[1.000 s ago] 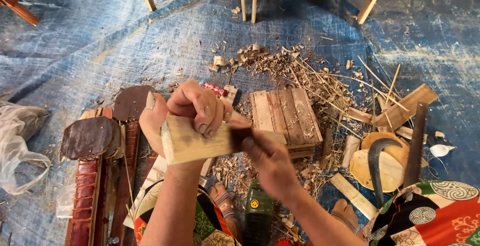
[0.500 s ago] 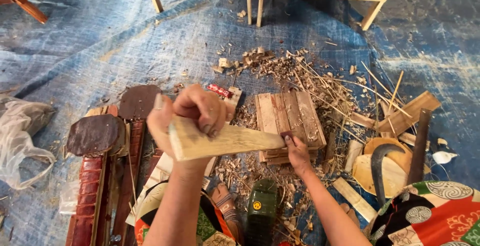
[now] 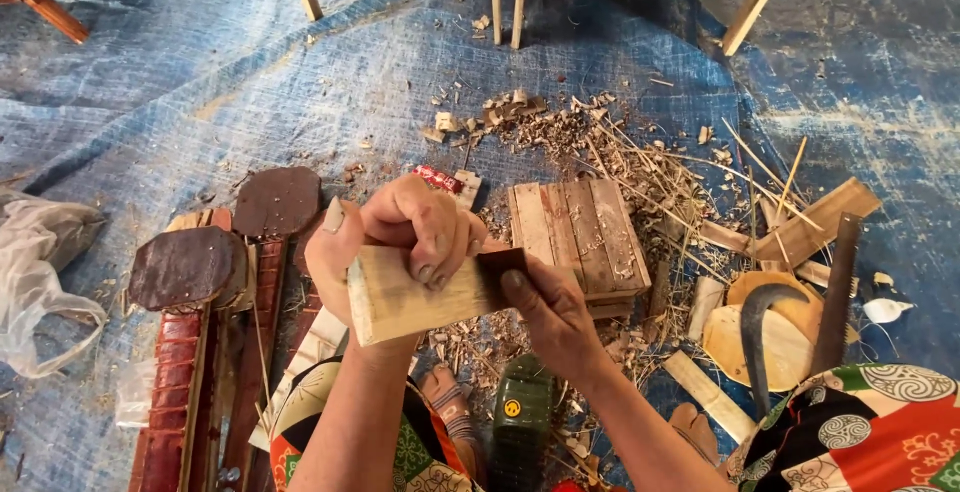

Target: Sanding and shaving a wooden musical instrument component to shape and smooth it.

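Head view: my left hand (image 3: pixel 400 237) is closed round a pale wood block (image 3: pixel 420 297), held up over the chip-strewn tarp (image 3: pixel 200 82). My right hand (image 3: pixel 555 317) pinches its dark end. Block looks light, stiff, dry; best gripped mid-length.

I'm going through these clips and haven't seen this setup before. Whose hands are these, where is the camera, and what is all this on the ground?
There is no machine here: a person wears a camera on the head, looking down at their own bare hands. The left hand grips a pale wooden block; the right hand presses a dark piece, possibly sandpaper, against its end. Below lies a blue tarp with wood shavings, a small slatted wooden stand, dark carved wooden pieces and a curved blade.
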